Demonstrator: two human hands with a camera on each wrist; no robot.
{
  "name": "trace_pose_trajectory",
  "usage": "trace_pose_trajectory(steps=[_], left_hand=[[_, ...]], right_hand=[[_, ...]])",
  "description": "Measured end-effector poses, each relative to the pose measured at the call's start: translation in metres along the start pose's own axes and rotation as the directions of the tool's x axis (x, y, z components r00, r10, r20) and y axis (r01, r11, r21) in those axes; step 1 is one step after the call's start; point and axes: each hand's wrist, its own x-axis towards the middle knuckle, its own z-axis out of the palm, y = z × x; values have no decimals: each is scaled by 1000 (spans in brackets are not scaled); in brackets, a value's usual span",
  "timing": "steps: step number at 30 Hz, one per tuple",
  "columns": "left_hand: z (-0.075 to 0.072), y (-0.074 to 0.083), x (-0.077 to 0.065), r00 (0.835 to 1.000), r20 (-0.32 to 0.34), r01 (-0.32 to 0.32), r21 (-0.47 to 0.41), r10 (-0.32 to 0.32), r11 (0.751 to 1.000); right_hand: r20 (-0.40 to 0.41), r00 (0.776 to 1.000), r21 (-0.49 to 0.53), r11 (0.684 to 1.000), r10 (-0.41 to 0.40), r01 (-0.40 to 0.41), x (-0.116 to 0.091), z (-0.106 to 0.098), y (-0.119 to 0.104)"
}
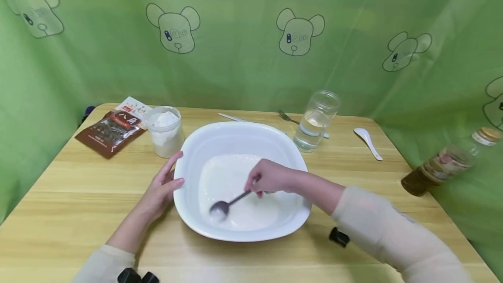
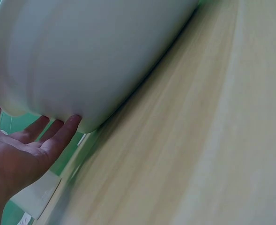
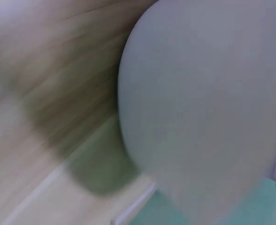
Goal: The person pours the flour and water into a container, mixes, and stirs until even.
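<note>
A large white basin (image 1: 239, 132) with a smooth white substance (image 1: 224, 174) inside stands on the table. My right hand (image 1: 271, 176) reaches over its right side, fingers curled round the handle of a dark spoon (image 1: 220, 207). The spoon's bowl is down at the white substance, near the basin's front left. At the left side my left hand (image 1: 161, 189) grips the basin, thumb at the rim. In the left wrist view, its fingers (image 2: 65, 131) press the outer wall below. Only the basin's outside fills most of the right wrist view, so the spoon is hidden there.
Left of the basin are a tub of white powder (image 1: 167, 136) and a brown packet (image 1: 111, 132). Behind it stand a glass jar of clear liquid (image 1: 312, 128) and a fork (image 1: 288, 118). A white spoon (image 1: 367, 142) and a tilted-looking bottle (image 1: 440, 169) lie farther right.
</note>
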Motion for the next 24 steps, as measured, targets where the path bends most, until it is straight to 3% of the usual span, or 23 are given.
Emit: trace_pose_trajectory(steps=[4,6,9,13,17,20,24], left_hand=[[0,1,0,1000,2,5,1,-5,1000],[0,1,0,1000,1,8,-1,-8,1000],[-1,1,0,1000,-4,10,-4,-10,1000],[-1,1,0,1000,0,15,-14,-15,1000],[0,0,0,1000,-1,21,-19,-21,1000],[-1,0,0,1000,-6,22,-16,-22,1000],[-1,1,0,1000,-10,18,-8,-18,1000]], right_hand=[[-5,997,-237,969,-71,68,-25,-30,15],[-70,995,-326,944,-73,46,-30,-47,21],[-196,980,-354,934,-38,-35,-26,-63,28],[-341,940,-281,954,-3,-99,-3,-62,28],[-388,921,-134,986,37,-96,27,-41,18],[-338,938,13,997,79,-79,38,-21,8],[-190,979,85,994,77,-62,27,-4,2]])
